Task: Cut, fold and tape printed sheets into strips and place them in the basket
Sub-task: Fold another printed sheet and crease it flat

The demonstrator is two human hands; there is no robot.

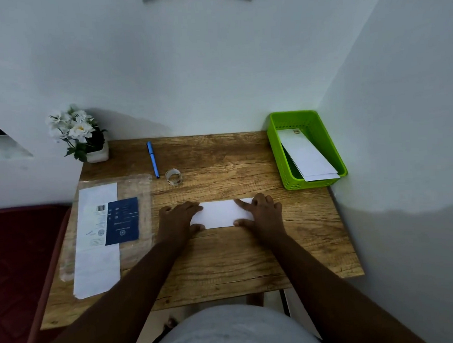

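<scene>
A folded white paper strip (pixel 219 213) lies flat in the middle of the wooden table (pixel 226 257). My left hand (pixel 179 218) presses its left end with flat fingers, and my right hand (pixel 261 211) presses its right end the same way. A green basket (pixel 277 151) stands at the table's far right corner and holds folded white strips (pixel 306 156). A printed sheet (pixel 101 233) with a dark blue panel lies on a clear plastic sleeve at the left. A clear tape roll (pixel 174 177) sits behind the strip.
A blue pen (pixel 152 159) lies near the tape roll. A small white pot of white flowers (pixel 79 134) stands at the far left corner. Walls close the table at the back and right. A dark red surface (pixel 14 261) lies to the left.
</scene>
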